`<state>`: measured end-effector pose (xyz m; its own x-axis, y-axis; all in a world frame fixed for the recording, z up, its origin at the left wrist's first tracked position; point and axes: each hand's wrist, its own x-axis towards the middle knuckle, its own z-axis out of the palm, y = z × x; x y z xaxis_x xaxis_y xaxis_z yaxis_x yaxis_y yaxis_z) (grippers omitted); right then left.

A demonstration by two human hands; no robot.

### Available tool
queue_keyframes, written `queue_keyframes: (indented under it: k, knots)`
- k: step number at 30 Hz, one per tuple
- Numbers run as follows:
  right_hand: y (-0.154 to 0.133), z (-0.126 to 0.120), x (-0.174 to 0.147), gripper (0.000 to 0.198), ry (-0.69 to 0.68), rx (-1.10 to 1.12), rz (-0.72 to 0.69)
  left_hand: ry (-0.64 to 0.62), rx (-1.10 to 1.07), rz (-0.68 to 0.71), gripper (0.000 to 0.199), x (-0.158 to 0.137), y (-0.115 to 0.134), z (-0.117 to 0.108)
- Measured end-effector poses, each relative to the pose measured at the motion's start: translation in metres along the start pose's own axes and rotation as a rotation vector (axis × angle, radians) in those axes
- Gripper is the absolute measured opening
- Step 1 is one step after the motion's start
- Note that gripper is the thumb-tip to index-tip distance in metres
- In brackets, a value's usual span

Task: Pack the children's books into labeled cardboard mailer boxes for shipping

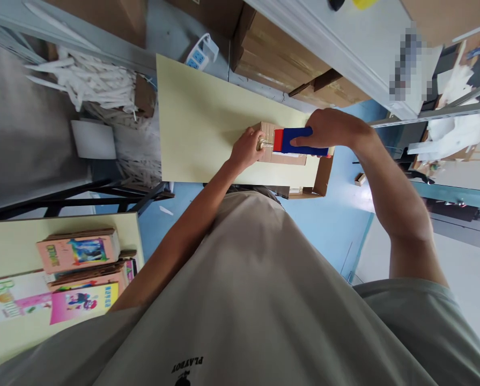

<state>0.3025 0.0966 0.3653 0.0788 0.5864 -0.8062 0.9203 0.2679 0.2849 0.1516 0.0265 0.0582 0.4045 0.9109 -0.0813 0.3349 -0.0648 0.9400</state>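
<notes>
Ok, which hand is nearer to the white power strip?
Left. The left hand, at the carton, is below and right of the power strip in view; the right hand, holding a blue tool, is farther right.

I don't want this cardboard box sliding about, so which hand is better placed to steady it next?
Probably your left hand: it is at the left end of the cardboard box. Your right hand looks occupied, gripping the blue-and-red object over the box.
</notes>
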Motion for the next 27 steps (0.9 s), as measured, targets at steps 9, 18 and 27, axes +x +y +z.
queue_keyframes:
  k: [9,18,27]
  knots:
    - [0.059,0.072,0.072,0.087,-0.052,0.109,0.038,0.013,-0.011,-0.043,0.047,-0.003,-0.009,-0.002]
    - [0.070,0.111,0.111,0.090,-0.007,0.237,-0.097,0.376,-0.174,-0.329,0.034,-0.019,-0.005,0.036]
    - [0.083,0.138,0.131,0.084,0.093,0.352,-0.314,0.762,-0.032,-0.507,0.022,-0.015,0.003,0.063]
